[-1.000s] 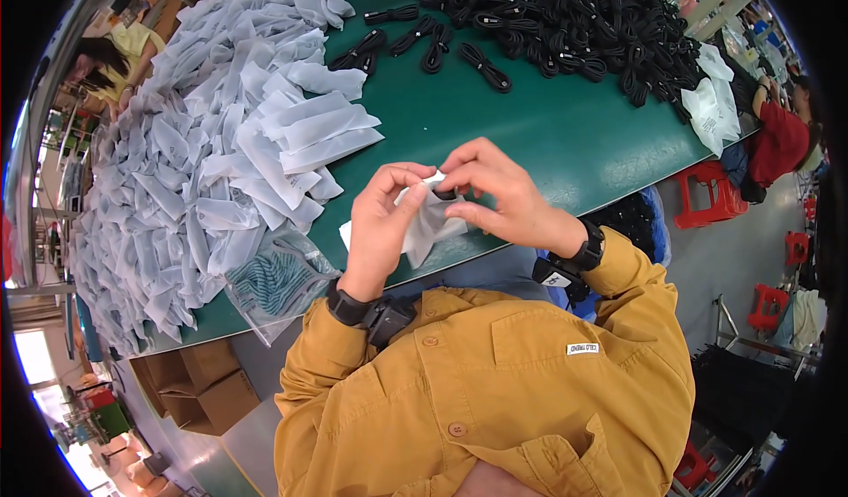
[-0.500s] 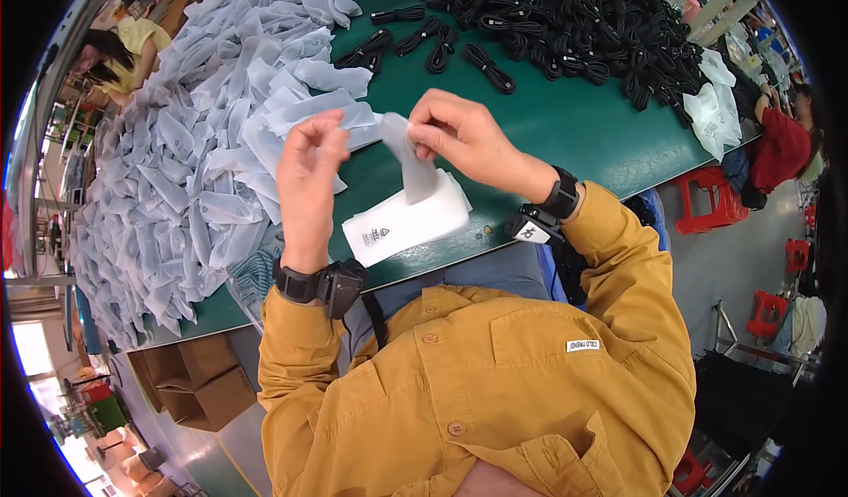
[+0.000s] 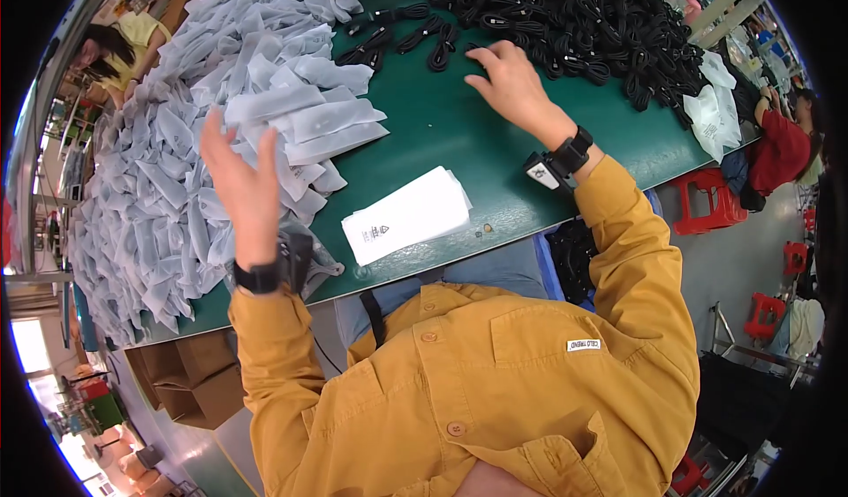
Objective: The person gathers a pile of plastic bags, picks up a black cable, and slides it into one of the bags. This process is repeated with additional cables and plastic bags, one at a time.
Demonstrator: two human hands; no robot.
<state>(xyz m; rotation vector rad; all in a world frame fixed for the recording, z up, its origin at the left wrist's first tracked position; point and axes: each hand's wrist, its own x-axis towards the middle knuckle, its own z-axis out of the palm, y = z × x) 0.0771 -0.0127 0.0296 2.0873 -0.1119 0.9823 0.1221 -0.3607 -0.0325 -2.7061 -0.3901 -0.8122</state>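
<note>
At 1 o'clock on the surface point(image 3: 530, 174), the cables point(image 3: 565, 24) look light, springy and sturdy, likely best pinched around the bundled middle, with the right hand point(image 3: 515, 89) near them, fingers apart, and the left hand point(image 3: 245, 188), likewise spread, near the bags point(image 3: 177, 170) at 10 o'clock.

- Workshop
- cables point(image 3: 579, 24) heaped toward the bench's point(image 3: 530, 166) far edge
- bags point(image 3: 168, 179) massed at its left
- stools point(image 3: 729, 207) near its right corner
- perhaps machinery point(image 3: 110, 416), blurred, past the left edge
</note>
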